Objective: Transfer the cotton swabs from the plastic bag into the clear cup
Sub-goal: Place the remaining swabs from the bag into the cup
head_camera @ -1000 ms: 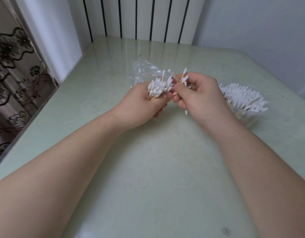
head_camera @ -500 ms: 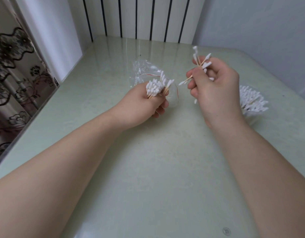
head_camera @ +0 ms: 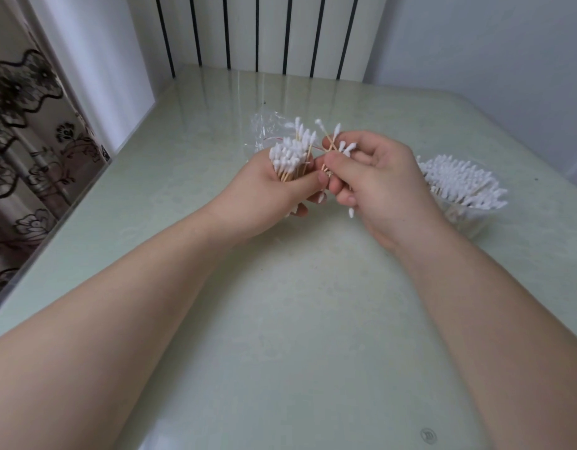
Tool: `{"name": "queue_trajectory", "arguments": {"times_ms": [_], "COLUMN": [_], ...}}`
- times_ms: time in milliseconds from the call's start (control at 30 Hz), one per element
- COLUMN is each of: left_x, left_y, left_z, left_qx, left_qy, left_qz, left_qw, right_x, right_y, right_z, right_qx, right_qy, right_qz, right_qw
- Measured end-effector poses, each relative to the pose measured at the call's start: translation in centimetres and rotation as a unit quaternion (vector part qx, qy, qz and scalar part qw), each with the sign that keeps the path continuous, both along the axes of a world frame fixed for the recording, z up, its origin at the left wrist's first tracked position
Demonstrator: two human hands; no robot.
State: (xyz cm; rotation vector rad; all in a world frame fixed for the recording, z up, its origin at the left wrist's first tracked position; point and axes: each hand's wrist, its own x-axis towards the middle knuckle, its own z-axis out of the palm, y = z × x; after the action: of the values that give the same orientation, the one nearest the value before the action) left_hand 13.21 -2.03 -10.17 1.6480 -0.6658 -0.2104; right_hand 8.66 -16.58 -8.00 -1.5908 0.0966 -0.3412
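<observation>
At mid-frame the left hand [head_camera: 274, 186] clamps the cotton swabs [head_camera: 288, 154] upright so the right hand's [head_camera: 375, 180] fingers [head_camera: 337, 165], pinched on a few, can presumably carry them to the clear cup [head_camera: 465, 212] at right.

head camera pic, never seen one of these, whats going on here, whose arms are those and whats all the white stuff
There is only one view, from a camera worn on a person's head, looking forward and down. So the two bare arms coming in from the bottom are the wearer's own.

The left hand grips a bundle of cotton swabs, white tips up, wooden sticks in the fist. The right hand pinches a smaller bunch of swabs right beside it.

Behind the hands a crumpled plastic bag lies on the pale green table. To the right stands a clear cup, already crowded with swabs.

A wall with dark vertical stripes is at the back, and a flower-patterned curtain hangs on the left.
</observation>
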Motion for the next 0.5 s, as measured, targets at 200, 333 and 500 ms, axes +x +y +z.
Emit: {"name": "queue_trajectory", "arguments": {"times_ms": [200,333,500], "left_x": [0.40,0.37,0.26], "left_y": [0.32,0.22,0.16], "left_z": [-0.18,-0.27,-0.32], "left_qx": [0.017,0.006,0.027], "left_qy": [0.011,0.050,0.026], "left_qz": [0.015,-0.002,-0.006], "left_qw": [1.000,0.999,0.999], "right_x": [0.19,0.23,0.24], "right_y": [-0.32,-0.48,-0.12], "right_z": [-0.11,-0.16,-0.40], "right_qx": [-0.049,-0.056,-0.044], "right_qy": [-0.004,-0.008,0.008], "right_qz": [-0.031,-0.038,0.000], "right_qw": [0.998,0.998,0.999]}}
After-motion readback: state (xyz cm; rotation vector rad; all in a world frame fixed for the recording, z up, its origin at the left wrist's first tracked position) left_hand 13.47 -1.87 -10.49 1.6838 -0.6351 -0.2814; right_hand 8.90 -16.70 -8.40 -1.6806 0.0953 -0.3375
